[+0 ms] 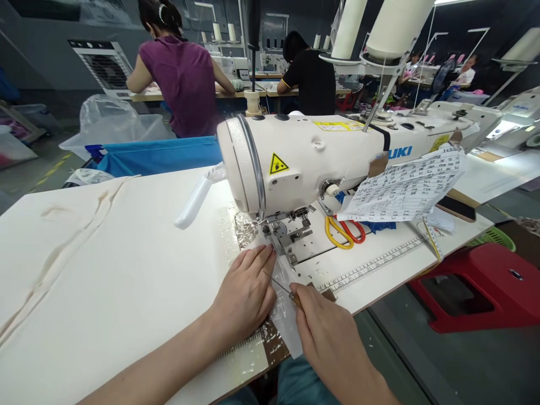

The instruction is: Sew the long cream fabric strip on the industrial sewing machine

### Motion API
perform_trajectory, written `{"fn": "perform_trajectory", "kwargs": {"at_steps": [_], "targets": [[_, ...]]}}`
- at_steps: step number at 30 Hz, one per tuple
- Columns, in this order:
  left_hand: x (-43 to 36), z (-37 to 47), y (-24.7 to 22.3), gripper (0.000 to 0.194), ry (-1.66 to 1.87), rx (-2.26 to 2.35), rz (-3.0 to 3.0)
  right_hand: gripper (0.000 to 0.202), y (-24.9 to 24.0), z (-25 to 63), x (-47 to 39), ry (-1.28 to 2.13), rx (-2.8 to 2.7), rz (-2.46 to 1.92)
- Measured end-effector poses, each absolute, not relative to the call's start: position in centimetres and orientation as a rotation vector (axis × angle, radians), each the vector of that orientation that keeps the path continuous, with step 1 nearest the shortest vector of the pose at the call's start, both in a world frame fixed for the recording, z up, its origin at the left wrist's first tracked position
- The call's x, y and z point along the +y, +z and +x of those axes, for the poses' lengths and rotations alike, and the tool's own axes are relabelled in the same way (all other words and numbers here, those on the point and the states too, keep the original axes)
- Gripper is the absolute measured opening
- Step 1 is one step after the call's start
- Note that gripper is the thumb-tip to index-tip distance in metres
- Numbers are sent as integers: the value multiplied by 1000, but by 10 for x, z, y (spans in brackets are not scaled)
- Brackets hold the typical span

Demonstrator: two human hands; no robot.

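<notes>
A white sewing machine (287, 163) stands on the table. Under its needle area runs a thin white fabric strip (284, 320), which hangs down toward the table's front edge. My left hand (248, 284) lies over this strip just in front of the presser foot (276, 242), fingers bent together and pressed on the fabric. In my right hand (327, 329) is an awl (294, 297) with a thin metal shaft and wooden handle. The shaft points up and left, toward the fabric by my left fingers; its tip is hard to make out.
Yellow-and-red-handled scissors (340, 233) lie right of the needle area. A handwritten sheet (405, 188) hangs from the machine. A ruler strip (371, 261), a phone (455, 208) and a red stool (485, 287) are at right. Co-workers sit at the back.
</notes>
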State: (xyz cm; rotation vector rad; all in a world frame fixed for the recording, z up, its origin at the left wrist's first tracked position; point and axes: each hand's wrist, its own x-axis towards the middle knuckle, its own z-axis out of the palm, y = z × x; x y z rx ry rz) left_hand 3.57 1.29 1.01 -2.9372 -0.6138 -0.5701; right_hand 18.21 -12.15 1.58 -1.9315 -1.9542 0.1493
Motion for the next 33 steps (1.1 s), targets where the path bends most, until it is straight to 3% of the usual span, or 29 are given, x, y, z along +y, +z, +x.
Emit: {"fn": "perform_trajectory", "kwargs": {"at_steps": [15,33], "targets": [[30,39,9,41,-563,-844,-2875,31,21,173,-92,78,-1945,-2040],[23,39,8,40,-591,-642,-2871,34,21,178,-112,243,-1790,-1808]]}}
